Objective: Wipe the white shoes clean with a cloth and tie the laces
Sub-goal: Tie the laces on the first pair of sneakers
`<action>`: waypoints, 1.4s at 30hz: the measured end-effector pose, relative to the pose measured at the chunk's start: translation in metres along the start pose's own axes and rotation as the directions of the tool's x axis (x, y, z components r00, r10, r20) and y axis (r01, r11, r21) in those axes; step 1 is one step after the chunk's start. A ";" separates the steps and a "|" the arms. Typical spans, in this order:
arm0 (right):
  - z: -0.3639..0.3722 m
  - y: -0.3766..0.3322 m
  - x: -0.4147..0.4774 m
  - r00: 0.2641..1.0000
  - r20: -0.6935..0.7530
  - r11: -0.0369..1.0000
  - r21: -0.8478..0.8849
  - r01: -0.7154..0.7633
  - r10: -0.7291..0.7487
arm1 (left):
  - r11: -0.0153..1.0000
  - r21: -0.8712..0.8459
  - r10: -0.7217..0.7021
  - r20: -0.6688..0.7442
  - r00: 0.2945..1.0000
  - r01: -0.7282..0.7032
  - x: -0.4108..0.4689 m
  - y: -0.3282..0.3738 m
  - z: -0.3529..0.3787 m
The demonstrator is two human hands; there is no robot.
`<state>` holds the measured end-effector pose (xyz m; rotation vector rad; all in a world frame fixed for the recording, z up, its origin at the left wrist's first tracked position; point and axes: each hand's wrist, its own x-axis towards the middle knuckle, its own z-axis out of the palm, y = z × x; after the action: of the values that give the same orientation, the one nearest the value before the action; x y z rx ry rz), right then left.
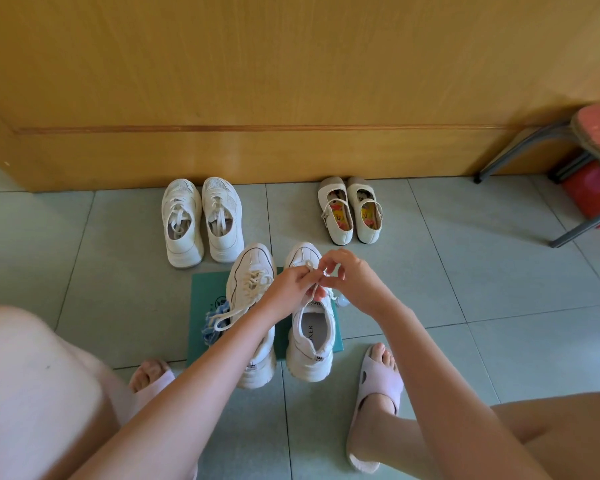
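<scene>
You are looking down at a pale green tiled floor (499, 289), with a wide yellow wooden door (291, 81) filling the far side. A red-topped stool (596, 140) with grey metal legs stands at the floor's far right corner. Your knees frame the near edge, and your feet are in pale slippers (378, 382).

A flat green board (208, 289) lies on the floor between your feet. On it is the pair of white shoes, toes pointing toward the door: the left shoe (248, 282) near the board's middle and the right shoe (312, 341) at its right edge. Both heels hang over the near edge.

Against the door stand a second pair of white sneakers (201, 223) and, to their right, a pair of cream strap shoes (350, 209) with floral insoles.

Your left hand (291, 285) and right hand (350, 275) meet above the right shoe's tongue. Each has its fingers curled, pinching the lace (313, 292) (a cream cord, pulled up between them).

A blue cloth (213, 320) lies bunched at the board's left edge, touching the left shoe, whose loose lace trails across it.
</scene>
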<state>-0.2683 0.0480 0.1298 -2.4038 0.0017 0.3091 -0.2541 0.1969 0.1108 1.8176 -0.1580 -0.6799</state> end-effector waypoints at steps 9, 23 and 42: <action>0.005 0.002 0.000 0.983 -0.040 0.947 0.277 -0.162 0.179 | 0.952 -0.298 -0.085 -0.059 0.995 0.064 0.000 -0.003 -0.003; 0.003 -0.001 -0.014 0.977 0.168 0.875 0.444 -0.192 0.129 | 0.773 -0.574 -0.238 0.133 0.962 0.271 0.005 -0.007 -0.009; 0.026 0.014 -0.011 0.948 0.153 0.862 0.395 -0.319 0.280 | 0.946 0.321 0.159 -0.366 0.917 -0.036 -0.002 -0.018 0.004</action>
<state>-0.2858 0.0538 0.1045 -1.9563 0.3704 0.5078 -0.2618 0.2007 0.0940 2.1930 -0.0932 -0.2171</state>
